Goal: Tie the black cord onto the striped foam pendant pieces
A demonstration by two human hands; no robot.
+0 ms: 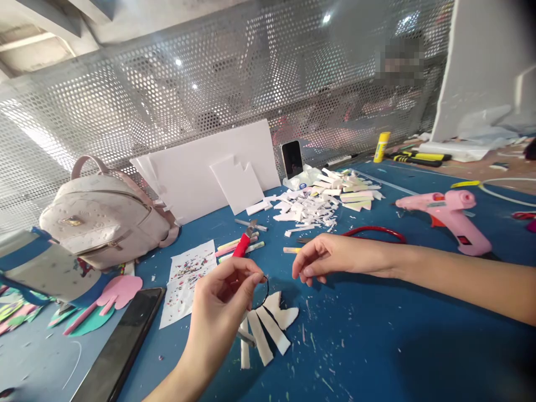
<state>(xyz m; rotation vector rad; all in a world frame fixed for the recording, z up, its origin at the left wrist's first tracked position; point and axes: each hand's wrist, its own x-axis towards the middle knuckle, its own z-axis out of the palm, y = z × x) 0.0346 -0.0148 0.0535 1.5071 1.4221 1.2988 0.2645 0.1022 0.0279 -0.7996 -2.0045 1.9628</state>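
My left hand point(230, 290) is closed in a pinch on a thin black cord point(267, 287), which curves down from the fingertips. Just below it, white strips point(270, 329) fan out on the blue table, one with a jagged end; a small greyish rod lies partly hidden by the hand. My right hand point(320, 259) hovers to the right, fingers loosely curled and apart, with nothing visible in it. Beyond the left hand rests a red-handled cutter point(243, 243) on several pastel sticks point(226, 248). A red-handled tool point(377, 230) lies partly behind my right wrist.
A pink glue gun point(452, 215) lies on the right, near a yellow glue stick point(381, 147). White scraps point(310, 206) are heaped before a propped phone point(292, 159) and white boards point(201, 173). Leftward are a backpack point(100, 215), a speckled paper sheet point(184, 279) and a dark phone point(121, 346).
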